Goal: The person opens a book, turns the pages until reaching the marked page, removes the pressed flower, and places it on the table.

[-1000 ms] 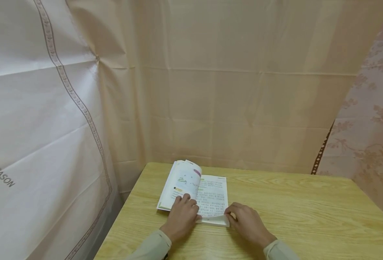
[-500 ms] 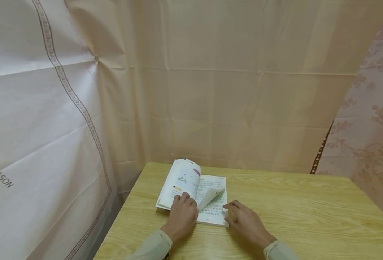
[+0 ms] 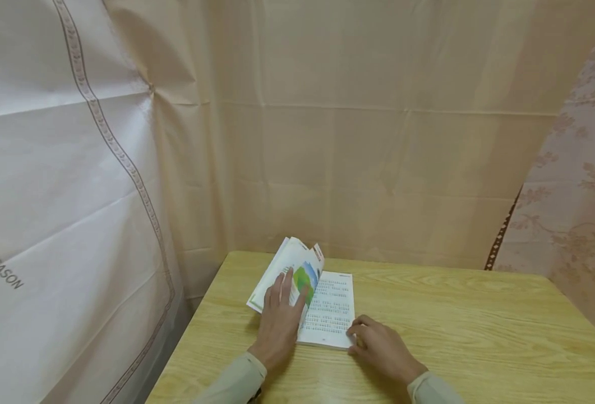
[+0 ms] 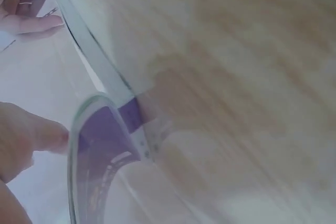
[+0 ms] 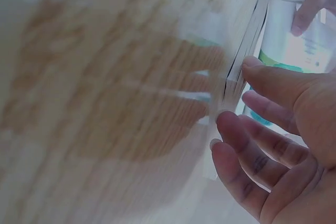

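Observation:
An open book (image 3: 335, 306) lies on the wooden table, its left-hand pages bowed up and printed with a green and blue picture (image 3: 304, 280). Across those raised pages rests my left hand (image 3: 279, 317), fingers spread and straight. My right hand (image 3: 380, 342) is at the lower right corner of the book, thumb and a finger pinching at the page edges. The right wrist view shows the thumb tip (image 5: 252, 62) against the page stack, with other fingers bent beside it. In the left wrist view a curved purple-printed page (image 4: 100, 140) stands near my left thumb (image 4: 50, 135).
The table (image 3: 459, 325) has a light wood grain and spreads right of the book. A beige cloth (image 3: 358, 168) hangs behind it, a white printed cloth (image 3: 65, 224) on the left and a floral cloth (image 3: 580, 224) on the right.
A leaf has turned from the right side over to the left, showing the green and blue picture. My left hand has moved up and spread onto the left pages; the right stays near the corner.

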A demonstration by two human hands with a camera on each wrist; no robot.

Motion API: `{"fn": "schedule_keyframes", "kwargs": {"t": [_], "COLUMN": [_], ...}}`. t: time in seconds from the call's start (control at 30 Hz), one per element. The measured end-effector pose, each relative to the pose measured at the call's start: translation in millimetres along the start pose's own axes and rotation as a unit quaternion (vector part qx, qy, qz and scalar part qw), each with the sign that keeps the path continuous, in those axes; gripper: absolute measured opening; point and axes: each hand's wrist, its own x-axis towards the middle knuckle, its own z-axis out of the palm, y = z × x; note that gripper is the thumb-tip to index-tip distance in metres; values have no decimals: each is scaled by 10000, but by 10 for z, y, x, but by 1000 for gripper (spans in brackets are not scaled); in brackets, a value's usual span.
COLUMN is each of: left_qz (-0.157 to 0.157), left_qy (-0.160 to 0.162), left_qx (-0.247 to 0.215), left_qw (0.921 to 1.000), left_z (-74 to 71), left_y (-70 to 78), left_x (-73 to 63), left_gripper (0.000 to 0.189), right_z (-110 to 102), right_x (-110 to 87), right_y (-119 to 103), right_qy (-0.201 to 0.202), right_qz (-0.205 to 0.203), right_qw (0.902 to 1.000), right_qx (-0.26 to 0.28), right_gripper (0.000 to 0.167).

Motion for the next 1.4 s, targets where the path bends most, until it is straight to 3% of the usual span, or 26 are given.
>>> {"fn": "schedule_keyframes", "kwargs": {"t": [0.2, 0.4, 0.6, 0.87, 1.03, 1.23, 1.4], "left_qz": [616, 1098, 929, 1010, 984, 1013, 1000], "left_qy": [-490, -615, -836, -1052, -1009, -709, -676], "left_qx": [599, 45, -257, 28, 13, -83, -128], "left_qw": [9951, 9920, 9918, 9893, 9900, 9923, 9926], "left_z": [-7, 64, 65, 39, 34, 58, 62], "left_y": [20, 2, 19, 45, 49, 33, 41], "left_x": [30, -21, -64, -92, -91, -97, -97], "left_gripper": [53, 30, 3, 49, 46, 38, 25], "right_z": [-26, -34, -33, -42, -55, -47, -44], "right_x": [5, 3, 8, 20, 11, 11, 20], "right_y": [13, 20, 26, -6, -35, -43, -47], "right_qy": [-16, -95, -24, 265, 427, 667, 831], "right_qz": [-64, -40, -120, -186, -47, 87, 448], "right_qw": [10000, 9999, 9999, 9993, 9987, 9973, 9947], "right_qx": [34, 57, 42, 166, 268, 307, 407], "right_gripper": [25, 20, 11, 5, 3, 5, 11]}}
